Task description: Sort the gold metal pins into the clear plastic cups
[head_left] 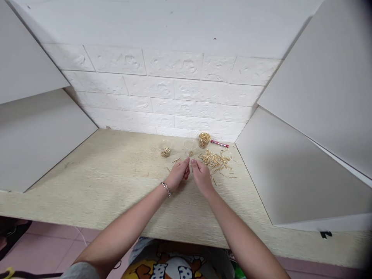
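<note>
Side by side over the middle of the table, both my hands are closed with thumbs up and fingertips nearly meeting. My left hand point(180, 171), with a silver chain bracelet point(166, 189) at its wrist, pinches something too small to make out. My right hand point(201, 175) is also in a pinch, and what it holds is hidden by the fingers. Just to the right lies a loose pile of thin gold-coloured metal pins point(216, 159). Behind the hands stands a clear plastic cup point(190, 145) with a few small pieces in it.
Another clear cup point(164, 145) at the left holds small gold pieces. A cup packed with gold pins point(204, 140) stands near the brick-patterned wall point(174, 89), beside a red pen-like stick point(219, 143). White panels point(308, 166) close off both sides of the table point(116, 162).
</note>
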Demonstrator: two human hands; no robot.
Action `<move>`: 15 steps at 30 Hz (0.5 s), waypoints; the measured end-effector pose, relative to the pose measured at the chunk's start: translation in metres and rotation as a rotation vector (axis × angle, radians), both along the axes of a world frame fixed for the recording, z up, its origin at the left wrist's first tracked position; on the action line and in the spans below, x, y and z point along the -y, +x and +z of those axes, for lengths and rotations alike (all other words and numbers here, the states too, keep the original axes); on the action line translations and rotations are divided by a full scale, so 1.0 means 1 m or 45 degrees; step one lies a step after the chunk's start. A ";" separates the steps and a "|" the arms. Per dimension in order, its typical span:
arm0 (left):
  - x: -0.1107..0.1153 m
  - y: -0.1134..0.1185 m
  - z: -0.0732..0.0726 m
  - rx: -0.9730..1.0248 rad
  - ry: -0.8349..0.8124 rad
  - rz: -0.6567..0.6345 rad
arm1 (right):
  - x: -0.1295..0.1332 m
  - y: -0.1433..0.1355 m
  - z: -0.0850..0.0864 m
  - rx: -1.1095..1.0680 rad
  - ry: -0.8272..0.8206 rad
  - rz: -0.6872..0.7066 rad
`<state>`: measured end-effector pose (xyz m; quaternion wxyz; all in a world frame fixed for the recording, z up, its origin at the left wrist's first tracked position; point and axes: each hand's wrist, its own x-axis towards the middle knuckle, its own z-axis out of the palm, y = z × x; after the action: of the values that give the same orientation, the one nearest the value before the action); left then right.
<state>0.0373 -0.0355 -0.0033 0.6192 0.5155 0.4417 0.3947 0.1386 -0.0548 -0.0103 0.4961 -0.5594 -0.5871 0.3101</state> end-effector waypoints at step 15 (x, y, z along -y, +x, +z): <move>0.003 0.000 0.002 0.075 -0.007 -0.004 | 0.003 0.000 0.001 0.143 0.082 -0.017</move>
<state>0.0372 -0.0389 -0.0013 0.6340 0.5024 0.4236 0.4076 0.1385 -0.0579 -0.0097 0.4823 -0.5635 -0.6200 0.2559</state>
